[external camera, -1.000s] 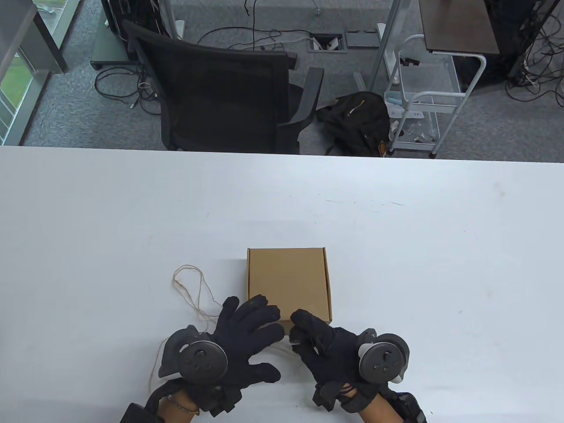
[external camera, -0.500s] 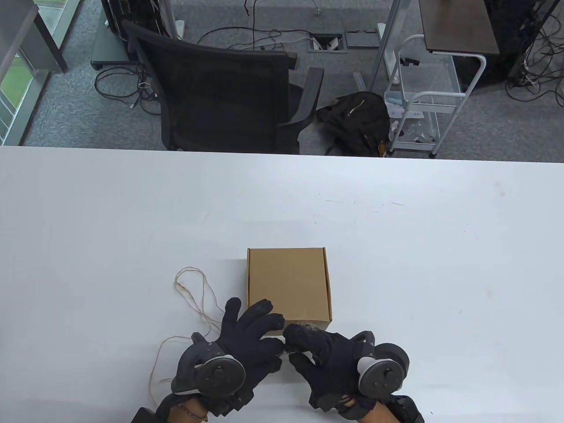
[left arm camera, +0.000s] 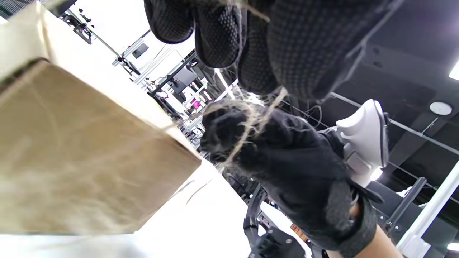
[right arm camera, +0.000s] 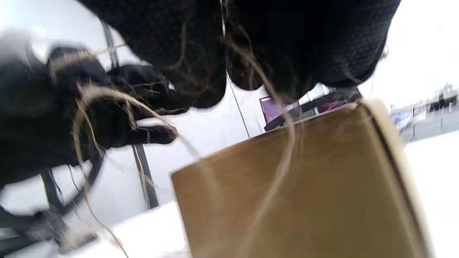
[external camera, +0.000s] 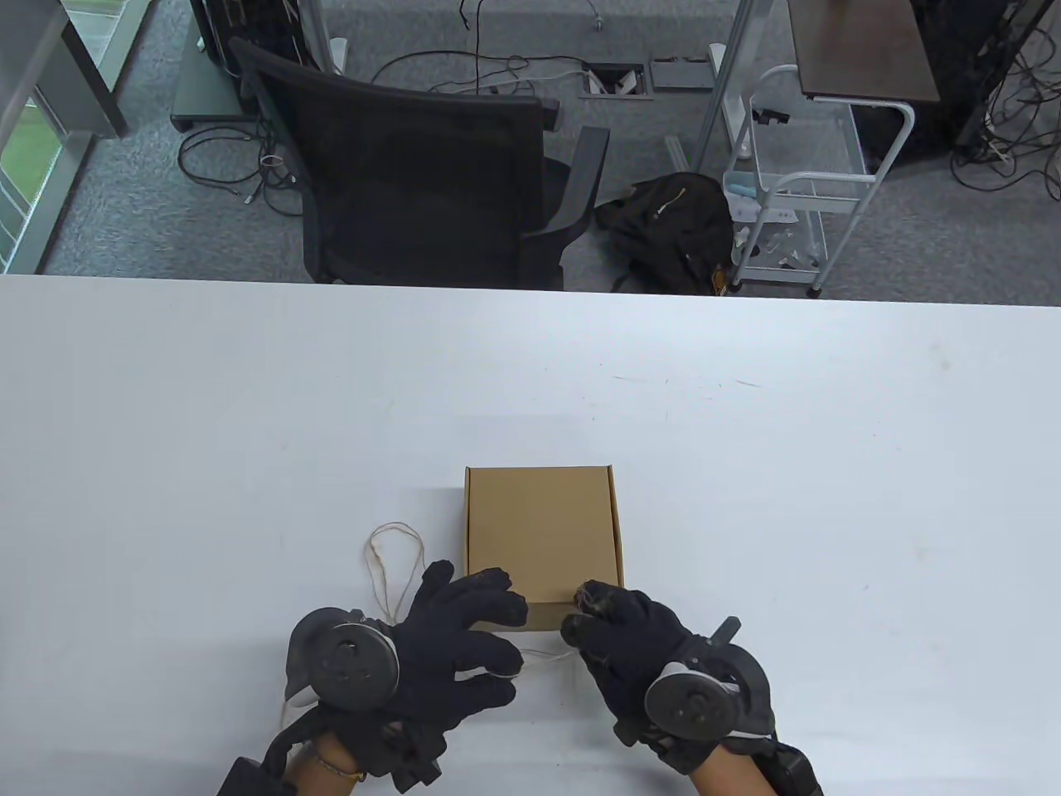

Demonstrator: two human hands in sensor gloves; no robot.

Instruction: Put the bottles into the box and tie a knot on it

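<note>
Two hands work at the near face of the box point(external camera: 540, 531), which sits shut on the counter point(external camera: 829, 497) just beyond the fingertips. No bottles show; whether they are inside cannot be told. The twine point(external camera: 394, 554) is thin, limp and hairy: it weighs next to nothing, holds no shape, frays, and would likely slip from gloved tips unless pinched hard, so I judge the best hold is close to where the strands cross, one end in each hand, keeping a little tension so it does not slide off the box's smooth card. The box itself looks light and stiff-walled but easy to skid, so a finger resting on it while pulling should help. The left hand point(external camera: 448, 643) has its fingers spread, tips on the near left corner of the box, thumb and a finger nipping a strand low by the counter. The right hand point(external camera: 634, 643) is curled, its fingertips point(left arm camera: 229, 127) pinching a tuft of twine against the near right edge of the box. A loose loop lies on the counter just outside the left hand. Compared with a second ago, that loop has shrunk and drawn in toward the left hand, the trailing strand by the left wrist is mostly gone, the right hand has shifted rightward and up onto the box edge, and the box has not moved.
</note>
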